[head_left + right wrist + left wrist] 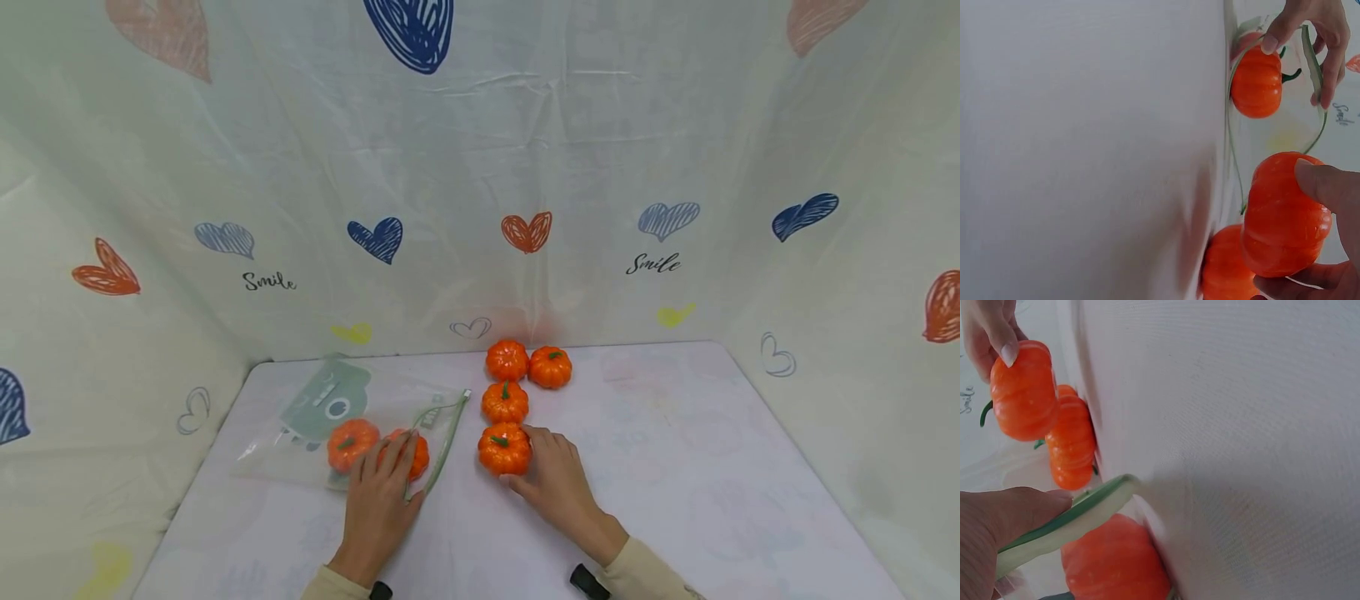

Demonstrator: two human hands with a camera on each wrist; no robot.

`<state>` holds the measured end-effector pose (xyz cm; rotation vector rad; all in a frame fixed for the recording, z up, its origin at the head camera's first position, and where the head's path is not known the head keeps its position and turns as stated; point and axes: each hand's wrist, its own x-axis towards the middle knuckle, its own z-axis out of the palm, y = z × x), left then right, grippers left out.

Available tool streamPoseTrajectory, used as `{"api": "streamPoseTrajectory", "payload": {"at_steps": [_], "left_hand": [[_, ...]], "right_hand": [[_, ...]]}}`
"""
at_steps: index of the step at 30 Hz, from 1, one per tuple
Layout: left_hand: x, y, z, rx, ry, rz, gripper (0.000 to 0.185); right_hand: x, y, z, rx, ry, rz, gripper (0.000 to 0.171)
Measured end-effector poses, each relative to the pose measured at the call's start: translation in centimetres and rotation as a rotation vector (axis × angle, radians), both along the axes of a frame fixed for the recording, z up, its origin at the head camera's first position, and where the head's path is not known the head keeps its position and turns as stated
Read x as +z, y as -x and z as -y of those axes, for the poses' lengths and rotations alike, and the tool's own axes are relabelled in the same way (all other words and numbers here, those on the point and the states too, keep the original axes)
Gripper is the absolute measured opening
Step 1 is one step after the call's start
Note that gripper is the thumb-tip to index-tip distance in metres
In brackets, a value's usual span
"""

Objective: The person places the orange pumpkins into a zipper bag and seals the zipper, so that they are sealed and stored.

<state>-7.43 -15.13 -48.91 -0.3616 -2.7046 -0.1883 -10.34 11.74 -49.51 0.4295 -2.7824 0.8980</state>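
Note:
My right hand (558, 483) grips a small glossy orange toy pumpkin (504, 450) with a green stem. Thumb and fingers lie on opposite sides of it, and the right wrist view shows this pumpkin (1285, 215) lifted off the tabletop. On the left lies a clear zip bag (300, 417) with a green monster print and a green-edged mouth facing right. My left hand (382, 508) holds the bag at its mouth, which stands apart in the right wrist view. Two pumpkins are inside: one (352, 444) in full view, the other (420, 456) partly hidden by my fingers.
Three more pumpkins stand beyond my right hand: a near one (505, 403), a far one (507, 360) and one to the right (551, 367). The white-covered table (675, 467) meets a curtain (600, 167) printed with hearts at its back edge.

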Motion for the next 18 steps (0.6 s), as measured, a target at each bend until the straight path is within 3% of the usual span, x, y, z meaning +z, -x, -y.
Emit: {"api": "streamPoseTrajectory", "payload": {"at_steps": [10, 18], "left_hand": [[-0.1, -0.2, 0.0, 0.0, -0.013, 0.015, 0.091], [-0.2, -0.1, 0.1, -0.009, -0.015, -0.02, 0.093]], "right_hand": [[-0.3, 0.4, 3.5, 0.073, 0.012, 0.065, 0.077], [-0.4, 0.6, 5.4, 0.12, 0.001, 0.102, 0.075]]}}
